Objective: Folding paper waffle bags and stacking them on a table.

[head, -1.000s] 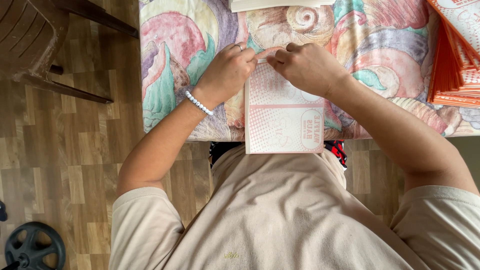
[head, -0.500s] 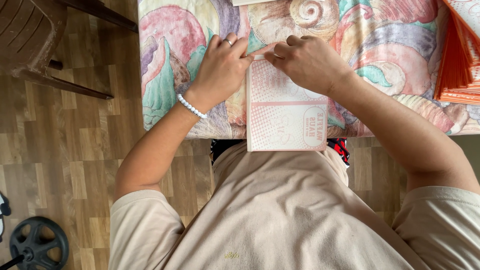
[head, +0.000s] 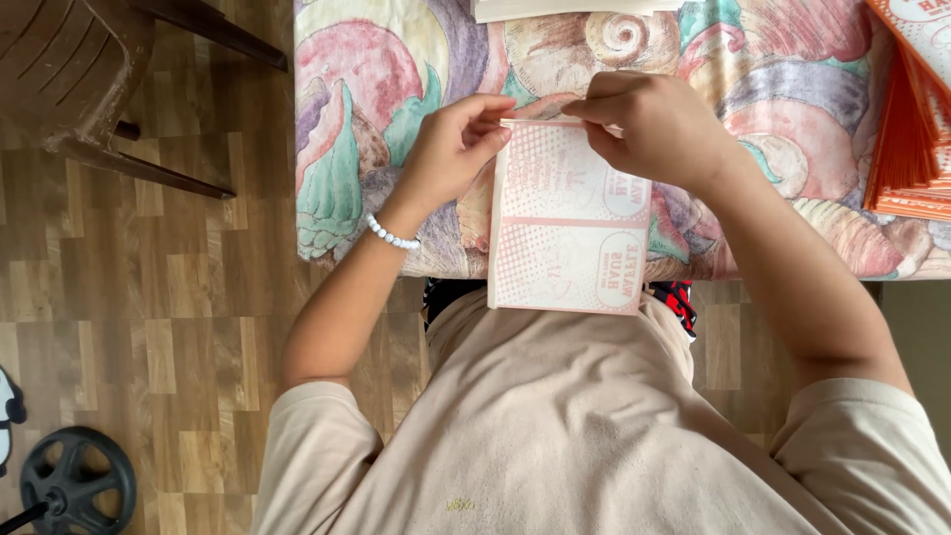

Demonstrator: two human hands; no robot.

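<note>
A pale pink printed paper sheet point(head: 570, 223) lies over the near edge of a table covered by a cloth with a shell pattern point(head: 367, 99). Its lower end hangs off the edge above my lap. My left hand point(head: 451, 149), with a white bead bracelet on the wrist, pinches the sheet's far left corner. Along the same far edge, at the right, my right hand point(head: 659, 124) grips the fold. The far edge of the sheet looks folded over between the two hands.
A stack of orange-and-white printed sheets point(head: 906, 109) sits at the table's right side. A white stack's edge point(head: 570, 8) shows at the top. A brown plastic chair point(head: 84, 79) stands at the left on wood-pattern flooring, and a black wheel point(head: 74, 481) lies at the bottom left.
Both hands stay on the sheet's far edge. My left hand's fingers have shifted from lying flat to pinching the corner. The view has shifted slightly.
</note>
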